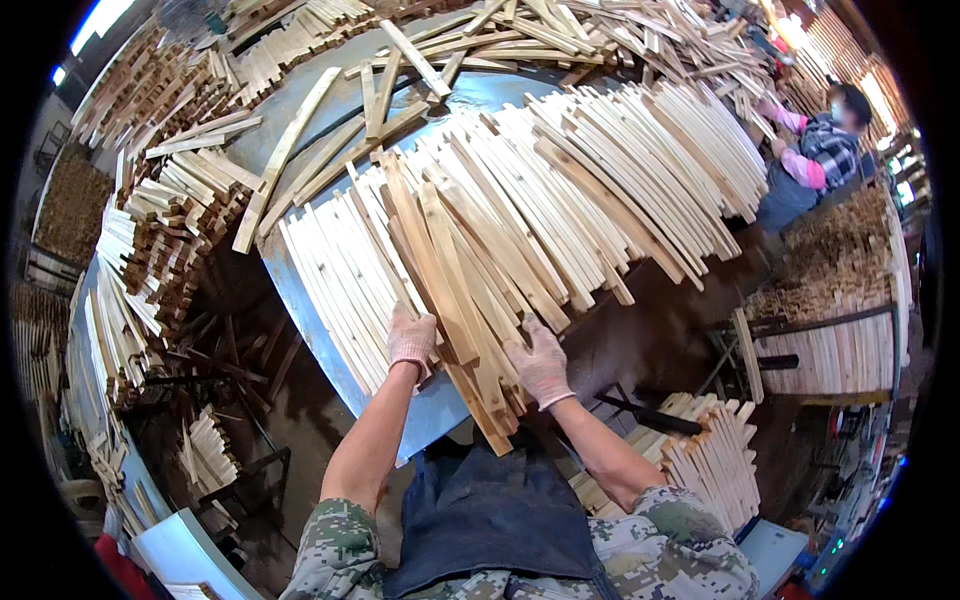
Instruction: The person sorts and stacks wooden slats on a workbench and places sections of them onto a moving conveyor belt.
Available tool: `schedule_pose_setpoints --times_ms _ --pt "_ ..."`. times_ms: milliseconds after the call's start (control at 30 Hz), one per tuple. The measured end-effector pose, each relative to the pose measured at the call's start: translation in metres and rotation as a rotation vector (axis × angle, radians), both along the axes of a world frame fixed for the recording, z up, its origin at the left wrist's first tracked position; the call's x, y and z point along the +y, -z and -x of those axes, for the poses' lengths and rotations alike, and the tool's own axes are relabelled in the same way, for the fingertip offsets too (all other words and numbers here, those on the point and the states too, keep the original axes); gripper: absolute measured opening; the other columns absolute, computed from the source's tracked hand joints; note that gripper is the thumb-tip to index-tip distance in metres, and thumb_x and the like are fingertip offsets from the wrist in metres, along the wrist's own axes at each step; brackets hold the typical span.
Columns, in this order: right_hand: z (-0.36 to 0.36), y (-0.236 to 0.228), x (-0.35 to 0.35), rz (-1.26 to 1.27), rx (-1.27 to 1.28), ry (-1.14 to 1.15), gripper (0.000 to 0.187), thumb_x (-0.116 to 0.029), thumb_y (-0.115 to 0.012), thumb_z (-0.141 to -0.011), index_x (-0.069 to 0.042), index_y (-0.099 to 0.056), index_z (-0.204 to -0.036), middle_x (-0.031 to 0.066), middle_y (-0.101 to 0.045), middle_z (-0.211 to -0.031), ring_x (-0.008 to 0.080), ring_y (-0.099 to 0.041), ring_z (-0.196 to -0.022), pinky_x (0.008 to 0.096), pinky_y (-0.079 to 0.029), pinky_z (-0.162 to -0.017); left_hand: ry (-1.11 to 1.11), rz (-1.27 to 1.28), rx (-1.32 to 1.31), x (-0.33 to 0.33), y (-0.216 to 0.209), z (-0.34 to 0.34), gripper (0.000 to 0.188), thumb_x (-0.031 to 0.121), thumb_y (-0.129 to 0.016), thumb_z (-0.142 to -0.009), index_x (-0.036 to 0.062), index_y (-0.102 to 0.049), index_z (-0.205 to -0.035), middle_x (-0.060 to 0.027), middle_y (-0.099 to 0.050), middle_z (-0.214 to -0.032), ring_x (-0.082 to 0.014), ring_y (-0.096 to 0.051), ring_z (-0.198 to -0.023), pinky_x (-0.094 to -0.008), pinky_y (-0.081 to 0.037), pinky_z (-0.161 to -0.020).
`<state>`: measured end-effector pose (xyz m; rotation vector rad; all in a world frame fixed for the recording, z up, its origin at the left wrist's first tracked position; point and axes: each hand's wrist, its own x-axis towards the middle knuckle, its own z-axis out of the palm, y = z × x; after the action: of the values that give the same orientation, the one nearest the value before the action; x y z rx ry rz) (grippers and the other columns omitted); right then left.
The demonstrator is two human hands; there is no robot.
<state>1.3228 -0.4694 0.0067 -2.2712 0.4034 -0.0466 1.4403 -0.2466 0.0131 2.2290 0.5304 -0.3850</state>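
Under both gloved hands (pixel 475 352), slat bundle (pixel 455 290) hides the table (pixel 300 290).

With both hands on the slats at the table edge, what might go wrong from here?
1. The wooden slats under the left hand and right hand overhang the metal table edge; they could slide off.
2. The fanned slat pile leans loosely and may shift.
3. Rough wood could snag the thin gloves.

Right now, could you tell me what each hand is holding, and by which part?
Both gloved hands rest on the near ends of a few darker slats: left hand on one side, right hand on the other. A closed grip cannot be told.
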Motion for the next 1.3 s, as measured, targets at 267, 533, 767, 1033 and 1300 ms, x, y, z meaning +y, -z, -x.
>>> schedule_pose_setpoints --times_ms 267,533,767,1033,1300 --pt "-0.096 -0.025 0.066 0.224 0.364 -0.316 0.099 -0.055 -0.07 -0.089 0.007 -0.04 -0.16 0.029 -0.057 -0.151 0.0398 -0.05 -0.146 0.044 -0.039 -0.123 0.027 -0.105 0.195 -0.011 0.027 -0.025 0.053 0.028 -0.061 -0.088 0.0007 -0.062 -0.133 -0.0322 -0.074 -0.116 -0.0506 -0.072 -0.107 -0.0545 -0.058 -0.096" --pt "-0.112 -0.009 0.087 0.368 0.391 -0.264 0.108 -0.05 -0.08 -0.082 0.001 -0.034 -0.165 0.0277 -0.067 -0.133 0.0406 -0.065 -0.123 0.0469 -0.052 -0.108 -0.092 0.105 0.174 0.019 0.067 -0.014 0.038 0.03 -0.061 -0.09 0.001 -0.067 -0.114 -0.0299 -0.074 -0.099 -0.0479 -0.073 -0.098 -0.0529 -0.057 -0.089" --pt "-0.121 -0.002 0.071 0.294 0.342 -0.281 0.099 -0.039 -0.077 -0.083 0.001 -0.036 -0.164 0.0285 -0.065 -0.133 0.0409 -0.065 -0.125 0.0451 -0.052 -0.11 -0.097 -0.14 -0.167 0.055 0.05 0.064 0.021 0.023 -0.066 -0.089 0.0026 -0.064 -0.091 -0.0266 -0.068 -0.084 -0.0453 -0.069 -0.083 -0.0519 -0.054 -0.075" --pt "-0.085 0.024 0.128 0.414 0.025 -0.417 0.086 -0.042 -0.073 -0.086 0.003 -0.049 -0.155 0.0246 -0.068 -0.125 0.0376 -0.068 -0.118 0.0432 -0.056 -0.101 -0.125 -0.159 0.004 0.051 0.034 0.102 0.03 0.032 -0.065 -0.091 0.0046 -0.068 -0.103 -0.0284 -0.073 -0.097 -0.0495 -0.071 -0.095 -0.0567 -0.054 -0.085" --pt "-0.051 0.027 0.148 0.082 0.21 -0.617 0.064 -0.026 -0.063 -0.097 0.0 -0.049 -0.153 0.0271 -0.068 -0.128 0.0416 -0.067 -0.122 0.048 -0.054 -0.105 -0.154 0.029 -0.148 0.046 0.042 0.107 0.047 0.046 -0.056 -0.102 0.0019 -0.07 -0.113 -0.0305 -0.071 -0.106 -0.0492 -0.069 -0.104 -0.0539 -0.053 -0.091"
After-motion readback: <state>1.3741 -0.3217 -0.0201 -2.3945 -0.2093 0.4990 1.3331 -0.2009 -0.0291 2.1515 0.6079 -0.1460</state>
